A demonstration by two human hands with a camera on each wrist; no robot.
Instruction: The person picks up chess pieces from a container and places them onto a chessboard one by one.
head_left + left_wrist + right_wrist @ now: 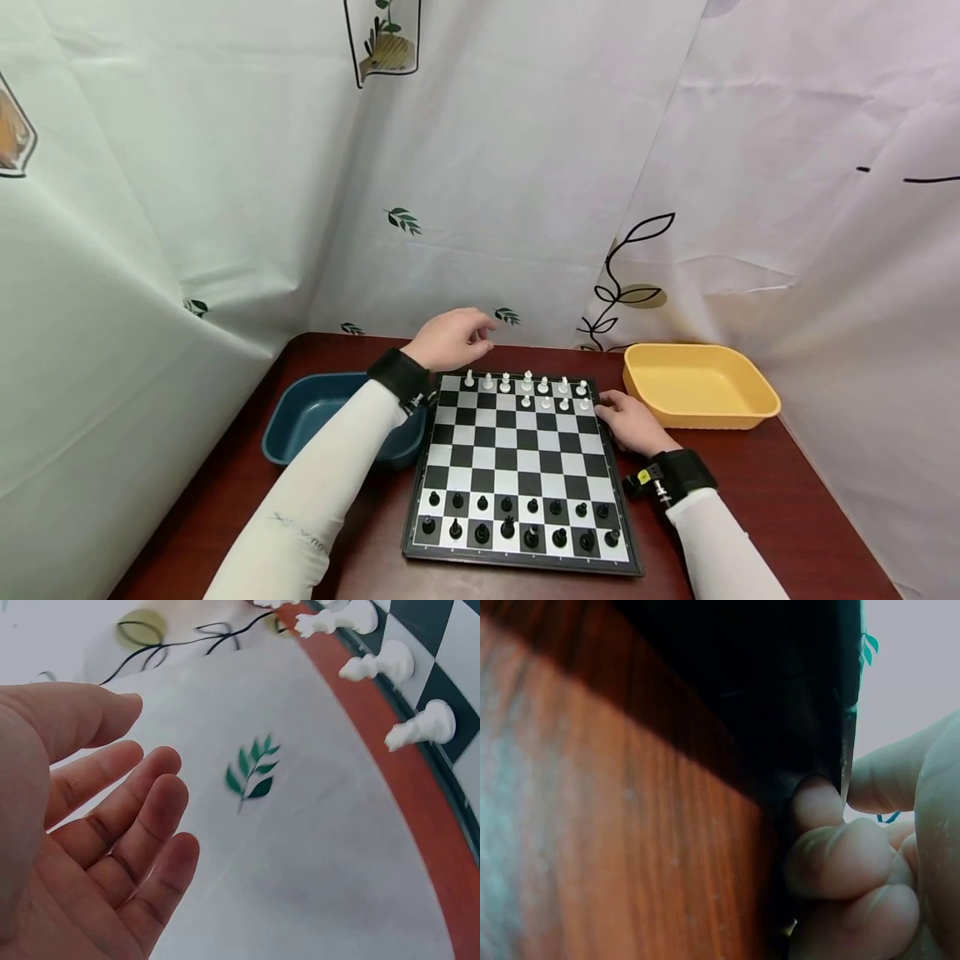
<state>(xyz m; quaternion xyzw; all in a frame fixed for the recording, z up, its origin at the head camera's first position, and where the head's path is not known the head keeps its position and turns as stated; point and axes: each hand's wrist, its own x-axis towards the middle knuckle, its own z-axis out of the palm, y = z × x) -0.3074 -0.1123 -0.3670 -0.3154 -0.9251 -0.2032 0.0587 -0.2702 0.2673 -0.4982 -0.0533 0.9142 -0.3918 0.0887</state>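
A black-and-white chessboard (517,458) lies on the table, white pieces along its far side and black pieces in two rows along its near side. My left hand (453,337) hovers past the far left corner, holding nothing. In the left wrist view its fingers are loosely bent and apart, with white chess pieces (431,724) at the board's edge to the right. My right hand (633,423) grips the board's right edge near the far corner. The right wrist view shows the thumb on one side of the dark edge (802,697) and bent fingers (847,862) on the other.
A blue tray (300,392) stands left of the board, partly hidden by my left arm. At the back right stands a yellow tray (697,417). White patterned cloth (487,208) rises behind the reddish-brown table (795,517) and along both sides.
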